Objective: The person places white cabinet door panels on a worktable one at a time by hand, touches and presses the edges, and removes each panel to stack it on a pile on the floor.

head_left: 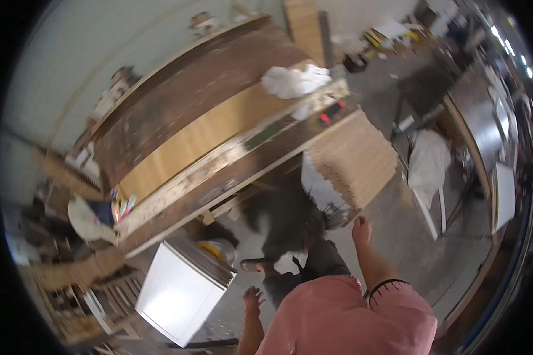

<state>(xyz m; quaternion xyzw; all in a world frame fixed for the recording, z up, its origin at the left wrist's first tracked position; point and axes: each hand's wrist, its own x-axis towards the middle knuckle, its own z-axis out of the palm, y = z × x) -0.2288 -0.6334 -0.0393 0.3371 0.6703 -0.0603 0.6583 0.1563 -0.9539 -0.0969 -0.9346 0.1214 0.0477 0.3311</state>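
Note:
My left hand (253, 299) is held low in front of me, fingers loosely spread and nothing in it. Beside it on the left is a stack of panels with a glossy white top (186, 296). My right hand (362, 231) is near the close corner of a tall stack of wood-coloured sheets (358, 160). Its fingers are slightly curled and blurred, with nothing visible in them; whether it touches the stack I cannot tell.
A long workbench (183, 89) runs ahead, carrying a wooden board (189, 139), a crumpled white bag (296, 81) and a red-and-black tool (330, 115). To the right are a pale sack (429, 160) and a leaning panel (502, 198). Wood offcuts (109, 293) lie left.

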